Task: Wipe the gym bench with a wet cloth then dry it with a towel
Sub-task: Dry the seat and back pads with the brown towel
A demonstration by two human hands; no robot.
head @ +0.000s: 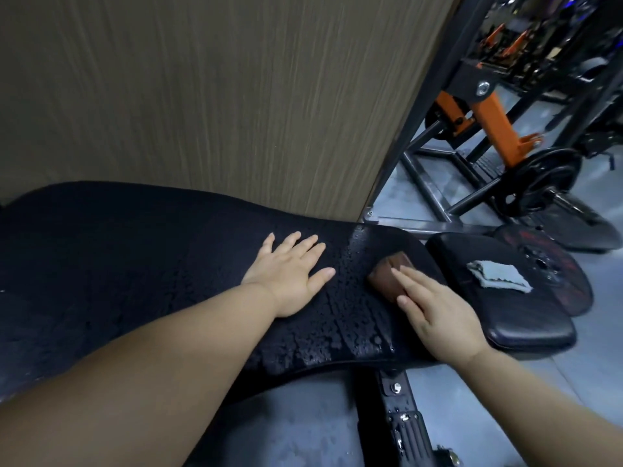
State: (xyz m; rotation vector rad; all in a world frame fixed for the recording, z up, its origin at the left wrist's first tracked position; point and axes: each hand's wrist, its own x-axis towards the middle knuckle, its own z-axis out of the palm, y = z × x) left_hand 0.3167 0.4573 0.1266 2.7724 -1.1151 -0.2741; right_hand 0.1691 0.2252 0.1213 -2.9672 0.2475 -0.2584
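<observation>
Centre frame: one long black bench pad [135,247], water-beaded near its right end, far edge against the wooden panel [236,96], near edge over open grey floor [303,416]. Two hands, apart: left hand [290,274] flat, fingers spread, on the wet pad; right hand [438,315] pressing straight fingers onto one brown cloth [384,274] at the pad's right edge. Further right, one seat pad [526,328] bearing one grey towel [499,276].
</observation>
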